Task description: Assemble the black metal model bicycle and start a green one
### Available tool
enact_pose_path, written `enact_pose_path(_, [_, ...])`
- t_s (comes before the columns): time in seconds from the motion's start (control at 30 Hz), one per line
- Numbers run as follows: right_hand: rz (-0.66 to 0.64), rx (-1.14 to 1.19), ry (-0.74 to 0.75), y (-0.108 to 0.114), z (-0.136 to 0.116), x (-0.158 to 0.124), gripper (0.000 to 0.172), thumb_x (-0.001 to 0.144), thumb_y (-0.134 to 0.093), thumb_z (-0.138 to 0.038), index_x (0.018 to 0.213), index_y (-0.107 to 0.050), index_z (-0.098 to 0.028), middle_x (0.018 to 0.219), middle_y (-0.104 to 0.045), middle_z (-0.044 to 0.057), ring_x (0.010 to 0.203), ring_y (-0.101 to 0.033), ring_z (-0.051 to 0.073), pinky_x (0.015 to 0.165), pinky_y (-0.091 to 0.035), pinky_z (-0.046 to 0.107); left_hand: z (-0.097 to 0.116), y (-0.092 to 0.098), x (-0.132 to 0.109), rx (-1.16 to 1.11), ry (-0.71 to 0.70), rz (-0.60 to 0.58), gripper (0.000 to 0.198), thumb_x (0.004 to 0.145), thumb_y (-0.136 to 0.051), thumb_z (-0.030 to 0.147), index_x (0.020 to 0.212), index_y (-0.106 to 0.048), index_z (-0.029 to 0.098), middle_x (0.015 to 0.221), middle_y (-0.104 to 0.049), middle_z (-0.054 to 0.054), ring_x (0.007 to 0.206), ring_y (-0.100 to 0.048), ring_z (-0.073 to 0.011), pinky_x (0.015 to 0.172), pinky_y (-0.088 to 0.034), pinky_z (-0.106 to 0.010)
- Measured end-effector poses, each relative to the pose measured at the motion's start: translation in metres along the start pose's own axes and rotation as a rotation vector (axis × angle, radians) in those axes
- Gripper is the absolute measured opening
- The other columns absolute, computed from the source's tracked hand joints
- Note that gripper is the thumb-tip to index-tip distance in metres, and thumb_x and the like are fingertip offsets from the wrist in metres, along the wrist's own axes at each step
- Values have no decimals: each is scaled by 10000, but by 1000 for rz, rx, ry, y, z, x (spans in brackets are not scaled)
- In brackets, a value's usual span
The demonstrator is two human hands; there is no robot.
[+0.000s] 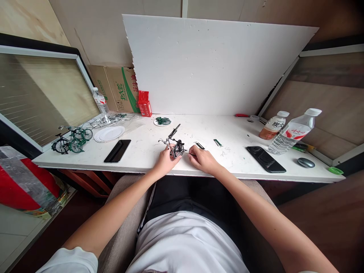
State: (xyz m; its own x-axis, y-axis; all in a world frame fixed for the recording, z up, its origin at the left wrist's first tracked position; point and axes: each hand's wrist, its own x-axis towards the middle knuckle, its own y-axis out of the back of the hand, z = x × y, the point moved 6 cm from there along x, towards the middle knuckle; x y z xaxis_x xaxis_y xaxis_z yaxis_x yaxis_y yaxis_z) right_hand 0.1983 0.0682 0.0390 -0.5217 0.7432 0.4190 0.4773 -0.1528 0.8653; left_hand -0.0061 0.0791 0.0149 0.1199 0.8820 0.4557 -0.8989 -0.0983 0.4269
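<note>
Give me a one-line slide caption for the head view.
Left grip holds a model bike over a white table, right grip close beside it.

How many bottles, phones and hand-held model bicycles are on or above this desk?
Bottles: 3 (back-left water bottle, brown-drink bottle, right-side water bottle)
Phones: 2 (left-side phone, right-side phone)
Hand-held model bicycles: 1 (dark model bicycle in the left hand)
Total: 6
</note>
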Motion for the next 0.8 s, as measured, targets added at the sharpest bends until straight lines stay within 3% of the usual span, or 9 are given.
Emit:
enact_pose_path(0.3, [58, 53, 78, -1, 1, -1, 253, 1155, -419, -452, 1134, -556, -240, 980, -786, 72, 723, -708, 219, 674, -451, 324, -2, 0, 0, -34, 17, -7, 473, 862, -847, 276, 1262, -610, 187, 975, -797, -85, 853, -769, -246, 806, -631, -379])
enact_pose_path(0.8, [116, -29, 80, -4, 5, -2, 291, 1162, -441, -469, 1071, -600, -242, 876, -790, 57, 706, -738, 226, 670, -490, 322, 3, 1, -1, 18, -31, -9, 431, 874, -826, 269, 1246, -620, 195, 979, -792, -80, 844, -755, -239, 783, -617, -366])
